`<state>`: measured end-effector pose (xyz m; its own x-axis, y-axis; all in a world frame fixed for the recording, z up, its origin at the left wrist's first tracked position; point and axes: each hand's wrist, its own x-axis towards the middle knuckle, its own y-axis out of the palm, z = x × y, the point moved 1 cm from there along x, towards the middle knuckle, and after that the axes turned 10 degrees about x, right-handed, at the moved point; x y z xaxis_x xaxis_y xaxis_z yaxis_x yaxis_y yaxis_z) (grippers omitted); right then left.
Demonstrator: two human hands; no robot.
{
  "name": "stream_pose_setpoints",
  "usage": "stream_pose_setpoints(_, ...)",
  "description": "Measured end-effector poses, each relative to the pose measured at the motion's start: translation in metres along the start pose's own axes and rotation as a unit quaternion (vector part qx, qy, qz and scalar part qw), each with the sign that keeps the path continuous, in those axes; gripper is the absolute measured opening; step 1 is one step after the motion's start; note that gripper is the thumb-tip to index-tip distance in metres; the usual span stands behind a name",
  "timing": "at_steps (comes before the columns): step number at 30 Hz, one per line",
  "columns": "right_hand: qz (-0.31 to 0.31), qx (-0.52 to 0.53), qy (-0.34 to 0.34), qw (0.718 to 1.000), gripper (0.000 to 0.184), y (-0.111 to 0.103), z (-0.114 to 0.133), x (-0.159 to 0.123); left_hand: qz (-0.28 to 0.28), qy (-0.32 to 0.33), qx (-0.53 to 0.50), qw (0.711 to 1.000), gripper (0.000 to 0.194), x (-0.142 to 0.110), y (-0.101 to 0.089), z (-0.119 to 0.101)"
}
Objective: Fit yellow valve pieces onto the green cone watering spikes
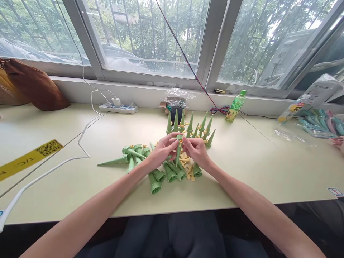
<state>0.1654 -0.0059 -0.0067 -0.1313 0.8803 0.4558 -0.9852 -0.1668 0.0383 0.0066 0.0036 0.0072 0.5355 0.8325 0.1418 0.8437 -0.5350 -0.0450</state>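
"At the centre of the frame, over the bench point(255, 161): describe the held piece."

"Green spike point(178, 154), ribbed collar uppermost, body tapering to a point directed downward. A small yellow fitting point(181, 142) sits at the collar, its round opening toward the camera."

"State of each grip?"

"Left grip point(173, 145): fingers closed around the spike near its collar. Right grip point(185, 142): thumb and fingers pinched at the fitting."

"Obscured?"

"Fingers cover part of the collar; how deeply the fitting is seated cannot be told. Loose spikes point(171, 175), lower centre, lie partly under the left hand and forearm. Standing spikes point(190, 125), just above, are partly blocked by both hands. Another person's hand point(339, 142) is cut off at the right edge."

"Containers?"

"Upper centre: small cardboard box point(163, 105), dark contents not resolved, crumpled clear film point(178, 94) over it. Upper right: green-capped bottle point(235, 106), upright with a slight lean; label hides any liquid level."
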Motion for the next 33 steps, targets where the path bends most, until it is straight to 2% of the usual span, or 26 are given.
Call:
stream_pose_setpoints(4,-0.009,-0.045,-0.023,0.999,0.058,-0.001,0.001,0.001,-0.014,0.006,-0.001,1.0,0.046,0.0,0.0,-0.001)
stream_pose_setpoints(9,-0.035,-0.201,-0.083,0.975,0.057,-0.008,0.001,0.004,-0.09,0.042,0.054,0.994,0.039,0.001,-0.002,-0.003)
stream_pose_setpoints(15,-0.016,-0.289,-0.099,0.952,0.033,-0.018,-0.007,0.009,-0.159,0.096,0.184,0.965,0.029,0.001,-0.003,-0.004)
stream_pose_setpoints(20,0.033,-0.307,-0.113,0.944,0.018,-0.021,-0.013,0.011,-0.196,0.086,0.254,0.943,0.031,-0.001,-0.004,-0.003)
stream_pose_setpoints(27,0.114,-0.345,-0.094,0.927,0.011,-0.021,-0.016,0.011,-0.188,0.023,0.328,0.926,0.032,0.0,-0.006,-0.004)
stream_pose_setpoints(33,0.149,-0.38,-0.075,0.91,0.021,-0.019,-0.017,0.011,-0.168,0.009,0.391,0.905,0.031,-0.006,-0.007,-0.006)
